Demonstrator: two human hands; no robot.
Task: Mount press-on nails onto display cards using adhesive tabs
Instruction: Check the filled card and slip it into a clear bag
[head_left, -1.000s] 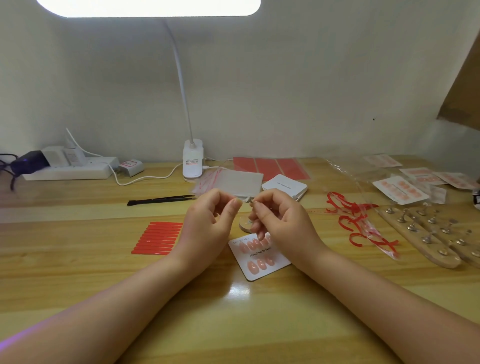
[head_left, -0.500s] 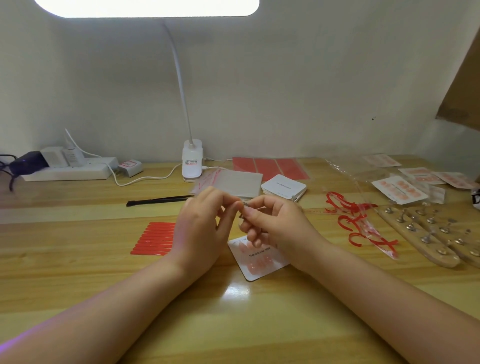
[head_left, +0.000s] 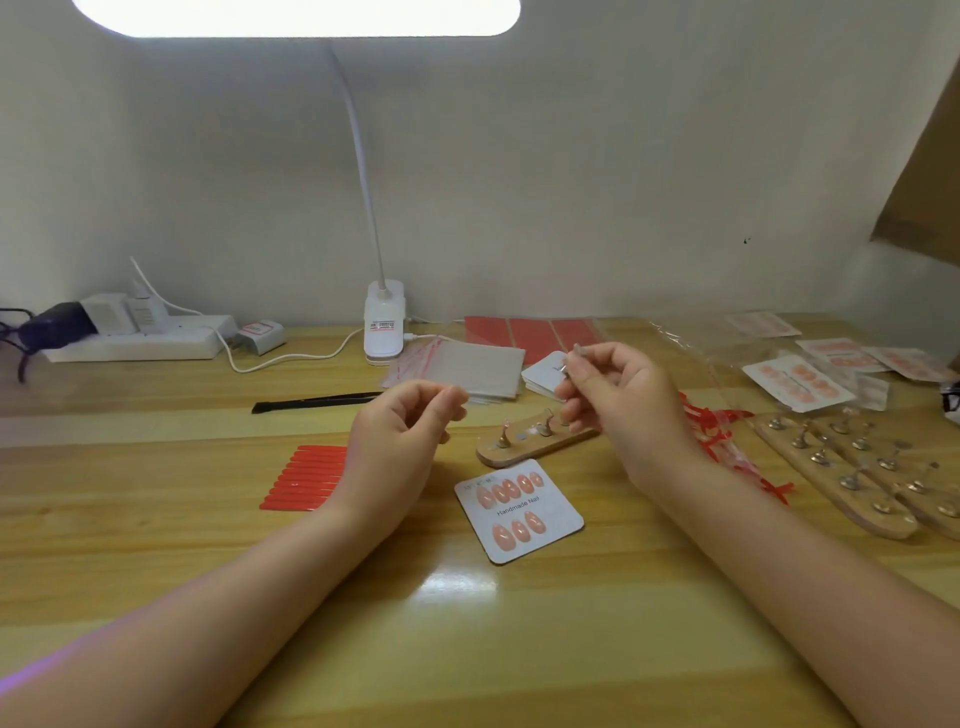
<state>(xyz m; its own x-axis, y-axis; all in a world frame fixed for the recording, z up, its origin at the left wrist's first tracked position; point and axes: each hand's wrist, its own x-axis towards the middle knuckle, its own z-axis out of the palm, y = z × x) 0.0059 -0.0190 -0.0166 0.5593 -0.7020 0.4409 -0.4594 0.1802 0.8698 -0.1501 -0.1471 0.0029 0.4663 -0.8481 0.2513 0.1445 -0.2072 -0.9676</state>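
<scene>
Sitting on the wooden desk (head_left: 156, 545), a display card (head_left: 519, 512) is carrying eight peach nails. Right hand (head_left: 618, 395) is pinching a small pin stand; left hand (head_left: 400, 441) is curling, seemingly empty. Two spots look unfilled.

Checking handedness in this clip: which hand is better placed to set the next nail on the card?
Probably the right hand: its fingers pinch a small piece, likely the nail, above the card. The left hand seems to hold nothing.
</scene>
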